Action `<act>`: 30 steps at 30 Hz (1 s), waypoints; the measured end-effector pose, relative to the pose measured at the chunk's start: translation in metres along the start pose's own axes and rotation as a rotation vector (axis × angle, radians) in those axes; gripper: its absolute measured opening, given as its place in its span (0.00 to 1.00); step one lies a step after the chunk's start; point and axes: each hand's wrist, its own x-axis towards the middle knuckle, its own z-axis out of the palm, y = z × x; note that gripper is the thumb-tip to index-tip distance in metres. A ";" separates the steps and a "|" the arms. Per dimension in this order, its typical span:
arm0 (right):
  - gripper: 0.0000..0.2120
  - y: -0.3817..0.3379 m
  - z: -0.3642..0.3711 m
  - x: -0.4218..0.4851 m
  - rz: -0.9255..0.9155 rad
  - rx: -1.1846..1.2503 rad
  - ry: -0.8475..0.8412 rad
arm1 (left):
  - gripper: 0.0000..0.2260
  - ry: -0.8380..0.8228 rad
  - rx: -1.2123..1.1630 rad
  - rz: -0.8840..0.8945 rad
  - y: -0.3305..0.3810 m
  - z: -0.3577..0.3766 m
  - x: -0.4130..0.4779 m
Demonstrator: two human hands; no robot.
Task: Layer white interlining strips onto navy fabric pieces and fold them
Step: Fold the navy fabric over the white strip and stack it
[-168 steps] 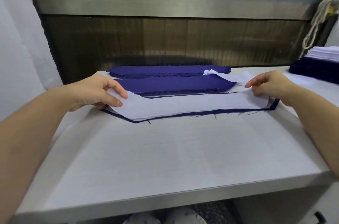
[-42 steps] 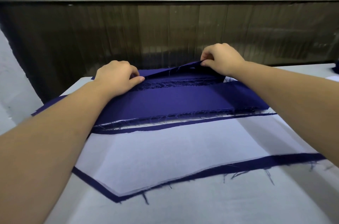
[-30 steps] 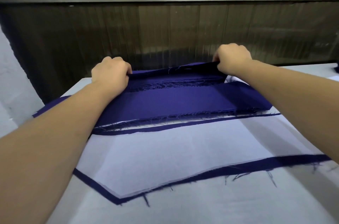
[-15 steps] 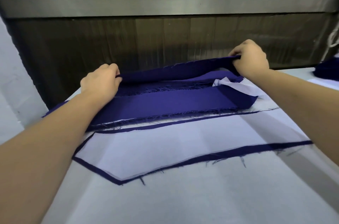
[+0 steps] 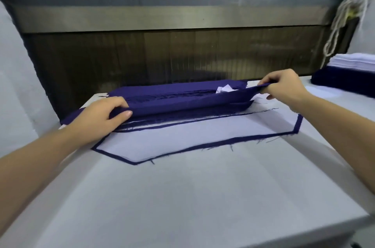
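An interlining strip (image 5: 182, 138) is lying on a fabric piece (image 5: 297, 126) mid-counter (image 5: 182, 197), fabric stacks (image 5: 178, 90) are sitting behind it along the back edge, and another stack (image 5: 345, 83) is sitting beyond the far right corner.

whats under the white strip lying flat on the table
A navy fabric piece: only its border shows around the white strip. Its middle is covered, so anything else beneath is hidden.

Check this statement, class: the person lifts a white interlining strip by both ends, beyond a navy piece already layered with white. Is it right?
Not quite. The head view shows the lifted piece is a navy fabric piece, not a white strip; the left hand and right hand hold its ends, beyond the layered piece.
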 end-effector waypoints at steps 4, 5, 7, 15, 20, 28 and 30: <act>0.14 0.013 -0.004 -0.011 0.086 0.087 0.006 | 0.02 -0.024 -0.052 0.087 0.009 -0.001 -0.019; 0.15 0.017 -0.004 -0.013 0.094 0.075 0.003 | 0.01 -0.018 -0.090 0.081 0.011 0.000 -0.022; 0.17 0.024 -0.005 -0.015 0.109 0.036 -0.023 | 0.04 0.004 -0.205 0.016 0.013 0.003 -0.024; 0.20 0.036 -0.012 -0.014 0.118 0.062 -0.031 | 0.05 0.137 -0.407 -0.266 0.000 0.009 -0.017; 0.18 0.037 -0.008 -0.012 0.075 -0.099 -0.142 | 0.14 0.163 -0.401 -0.271 -0.001 0.004 -0.015; 0.23 0.030 -0.015 -0.016 0.041 -0.066 -0.012 | 0.16 0.052 -0.646 -0.270 0.004 -0.020 -0.022; 0.22 0.031 -0.017 -0.015 0.070 -0.064 -0.011 | 0.15 -0.017 -0.674 -0.262 0.005 -0.026 -0.024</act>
